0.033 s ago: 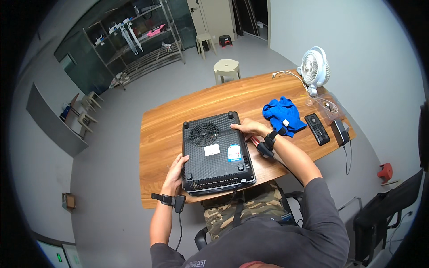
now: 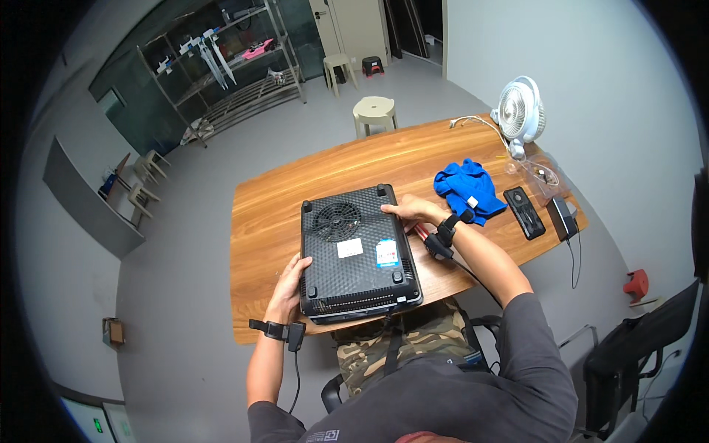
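Observation:
A black induction cooker (image 2: 336, 269) lies bottom side up at the table's near edge, showing a round fan grille (image 2: 337, 222), corner feet, a white label and a blue-and-white sticker. My left hand (image 2: 293, 279) grips its left side, thumb on the edge and fingers mostly hidden below. Across from it, my right hand (image 2: 410, 210) holds the upper right side, with the thumb on top and the other fingers partly hidden. Under my right wrist shows a thin red object (image 2: 421, 230), too covered to name. Both wrists carry black straps with cabled modules.
A crumpled blue cloth (image 2: 470, 190) lies right of the cooker on the wooden table (image 2: 269, 210). Beyond it are a black case with tools (image 2: 524, 213), a black box (image 2: 563, 218), a clear plastic bag (image 2: 543, 177) and a white fan (image 2: 519, 114). A stool (image 2: 374, 111) stands past the far edge.

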The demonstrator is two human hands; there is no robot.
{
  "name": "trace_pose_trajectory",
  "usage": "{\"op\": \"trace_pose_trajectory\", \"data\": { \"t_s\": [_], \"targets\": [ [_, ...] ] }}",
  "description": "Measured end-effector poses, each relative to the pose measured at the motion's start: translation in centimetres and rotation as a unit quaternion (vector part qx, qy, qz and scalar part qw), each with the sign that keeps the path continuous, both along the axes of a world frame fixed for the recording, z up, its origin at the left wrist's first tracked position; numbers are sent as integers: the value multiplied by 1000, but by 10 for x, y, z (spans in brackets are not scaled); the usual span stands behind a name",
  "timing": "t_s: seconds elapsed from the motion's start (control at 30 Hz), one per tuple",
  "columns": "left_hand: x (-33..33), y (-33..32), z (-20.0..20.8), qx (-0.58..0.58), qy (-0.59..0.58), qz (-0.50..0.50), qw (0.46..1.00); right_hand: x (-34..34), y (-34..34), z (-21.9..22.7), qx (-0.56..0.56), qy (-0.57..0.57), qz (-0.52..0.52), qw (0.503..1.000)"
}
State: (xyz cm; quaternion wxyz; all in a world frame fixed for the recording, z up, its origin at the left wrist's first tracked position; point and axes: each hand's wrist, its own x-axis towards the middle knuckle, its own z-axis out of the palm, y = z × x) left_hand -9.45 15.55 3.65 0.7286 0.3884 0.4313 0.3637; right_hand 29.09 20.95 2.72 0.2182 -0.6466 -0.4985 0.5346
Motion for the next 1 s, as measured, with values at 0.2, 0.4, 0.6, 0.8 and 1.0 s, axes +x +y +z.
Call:
{"op": "trace_pose_trajectory", "data": {
  "t_s": [0.2, 0.4, 0.6, 0.8, 1.0],
  "targets": [
    [-5, -8, 0, -9, 69, -6, 998, -4, 0, 18, -16, -27, 52, 998],
    [6, -20, 26, 94, 296, -58, 949, -6, 1, 27, -17, -71, 61, 995],
    [6, -11, 44, 164, 551, -156, 803, -6, -1, 26, -5, -90, 77, 993],
    [26, -11, 60, 170, 668, -198, 697, -3, 3, 11, 5, -104, 78, 992],
    [21, -11, 51, 171, 661, -201, 702, 0, 3, -2, 1, -85, 79, 993]
  ]
}}
